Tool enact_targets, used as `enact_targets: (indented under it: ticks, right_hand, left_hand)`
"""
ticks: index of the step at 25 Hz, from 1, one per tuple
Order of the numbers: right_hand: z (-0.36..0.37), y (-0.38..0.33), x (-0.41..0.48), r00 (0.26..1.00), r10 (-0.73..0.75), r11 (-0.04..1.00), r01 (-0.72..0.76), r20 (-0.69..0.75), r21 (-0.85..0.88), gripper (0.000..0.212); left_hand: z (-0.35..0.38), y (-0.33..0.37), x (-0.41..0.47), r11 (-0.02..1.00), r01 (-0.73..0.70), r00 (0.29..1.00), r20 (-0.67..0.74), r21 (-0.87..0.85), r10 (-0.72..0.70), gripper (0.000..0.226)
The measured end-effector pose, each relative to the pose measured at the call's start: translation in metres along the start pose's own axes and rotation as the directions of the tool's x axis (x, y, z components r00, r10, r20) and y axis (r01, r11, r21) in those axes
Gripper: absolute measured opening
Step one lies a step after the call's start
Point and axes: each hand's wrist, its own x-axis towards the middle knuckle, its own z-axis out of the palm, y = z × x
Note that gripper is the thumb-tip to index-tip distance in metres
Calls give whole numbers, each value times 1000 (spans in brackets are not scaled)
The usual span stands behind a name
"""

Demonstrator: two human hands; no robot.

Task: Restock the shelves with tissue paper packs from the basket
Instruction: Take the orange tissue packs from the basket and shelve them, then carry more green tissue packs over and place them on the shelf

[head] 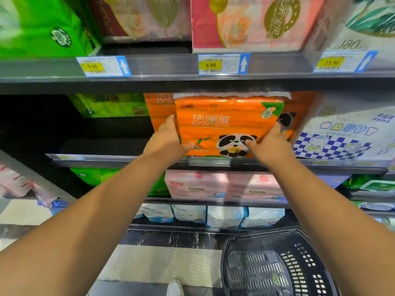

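A person's left hand [168,137] and right hand [270,142] clamp the lower corners of an orange pack [226,127] printed with a panda, holding it upright at the front of the middle shelf [119,160]. The pack's base sits at or just above the shelf lip; which of the two cannot be told. Behind it stand more orange packs [159,107] of the same kind, and a white checked pack [342,133] stands close on the right. To the left the shelf is bare and dark.

The step in hand appears to be seating this pack in its row. To do it well, the pack likely wants pushing straight back until it meets the ones behind, face kept square to the aisle, with the base flat on the shelf before either hand lets go. The right edge sits close to the checked pack, so a slight lean left may spare a snag.

The black basket [277,263] sits on the floor at lower right; it looks nearly empty, though its contents are hard to make out through the mesh.
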Motion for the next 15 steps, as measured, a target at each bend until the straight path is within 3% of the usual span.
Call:
enact_targets:
  ticks: [2,4,9,15]
  right_hand:
    - [-13,-2,-18,994,-52,972,72,95,-222,79]
    - [-22,-7,-39,969,-171,915,223,176,-337,69]
    - [-32,-49,-103,842,-468,790,534,268,-301,63]
    - [5,-128,-198,619,-700,574,785,356,-234,72]
  left_hand:
    - [-11,4,-25,997,-1,999,-38,72,3,92]
    - [-19,7,-51,993,-24,997,-64,111,32,93]
    - [-63,-5,-132,972,-11,985,-162,235,51,90]
    - [-137,-65,-250,927,191,933,-353,323,-69,83]
